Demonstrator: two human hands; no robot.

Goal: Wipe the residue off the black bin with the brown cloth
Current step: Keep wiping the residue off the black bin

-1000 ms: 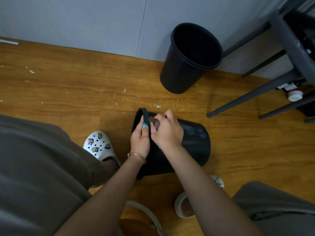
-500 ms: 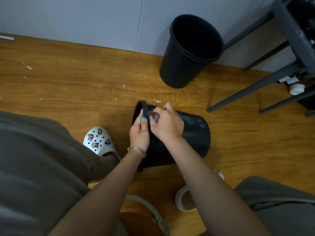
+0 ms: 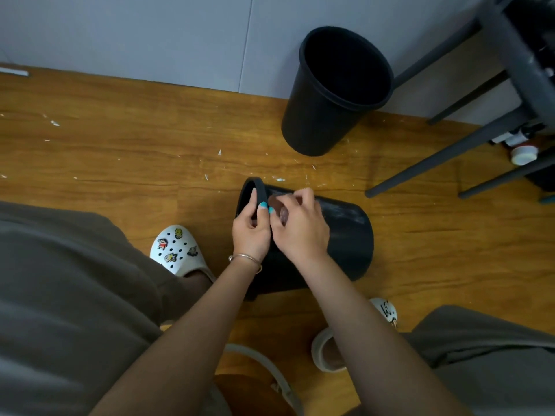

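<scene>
The bin (image 3: pixel 345 235) lies on its side on the floor (image 3: pixel 120 163), mouth to the left. The left hand (image 3: pixel 250 232) is at its rim; the right hand (image 3: pixel 300 226) is just beside it, on the wall. A second bin (image 3: pixel 327 97) stands upright behind, against the wall; furniture legs (image 3: pixel 444 154) lie to the right

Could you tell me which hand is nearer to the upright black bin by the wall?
Right. The right hand works on the tipped bin nearer below the upright bin; the left hand grips the tipped bin's rim, farther left.
</scene>
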